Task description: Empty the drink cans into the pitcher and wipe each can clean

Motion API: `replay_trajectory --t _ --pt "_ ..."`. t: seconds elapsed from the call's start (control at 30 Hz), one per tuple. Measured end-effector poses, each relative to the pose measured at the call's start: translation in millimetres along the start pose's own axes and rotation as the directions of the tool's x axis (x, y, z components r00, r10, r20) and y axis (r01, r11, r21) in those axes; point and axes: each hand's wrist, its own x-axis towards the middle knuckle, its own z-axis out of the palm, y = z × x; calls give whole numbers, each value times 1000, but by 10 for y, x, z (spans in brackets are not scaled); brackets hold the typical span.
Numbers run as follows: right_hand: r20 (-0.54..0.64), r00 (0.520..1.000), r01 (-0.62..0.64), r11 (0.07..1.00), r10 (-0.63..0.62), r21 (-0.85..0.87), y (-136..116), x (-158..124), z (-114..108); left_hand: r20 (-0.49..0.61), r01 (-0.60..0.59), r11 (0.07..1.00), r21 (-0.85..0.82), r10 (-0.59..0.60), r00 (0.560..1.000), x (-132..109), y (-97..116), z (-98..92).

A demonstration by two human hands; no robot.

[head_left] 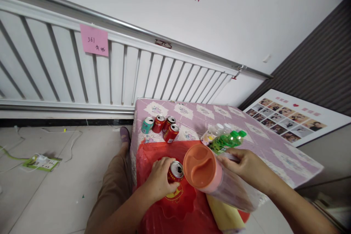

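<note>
I have the pitcher [215,182] tilted, right of centre, low in the frame — probably stiff plastic, best taken by its handle [232,157], where the right hand [250,168] wraps its fingers. Lower centre, the left hand [158,180] grips a red can [176,170] — likely light, dentable, slippery. Upper left, a pink note [94,40] reads "361".

One head-worn cam, facing fwd & steeply down. L. hand [161,176] close at 6 o'clock, r. hand [246,166] close at 4; radiator [117,71] farther, approx. 10; photo-collage board [294,108] at 3.
</note>
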Motion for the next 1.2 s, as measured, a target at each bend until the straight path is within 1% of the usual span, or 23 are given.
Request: replay_trajectory --t 0.17,0.37,0.73,0.93,1.1,1.2 --pt "11 1000 -7 1000 7 -6 -23 -9 -9 4 3 1000 -2 -3 1000 -1 23 -6" --pt "-9 1000 14 1000 -14 -12 -15 -3 -2 -6 -1 1000 -5 1 1000 -6 -3 18" --pt "0 1000 -11 1000 11 -23 -5 -14 5 1 -1 1000 -2 1 1000 -4 4 6" --pt "8 1000 -7 1000 7 20 -10 -22 -7 6 6 1000 1 -6 1000 -9 11 2" --pt "-16 999 32 999 -32 10 1 -12 6 2 1 1000 -8 -1 1000 -7 3 0" --pt "-6 1000 25 1000 -25 -7 0 -14 5 2 -2 1000 -7 2 1000 -8 -5 3"
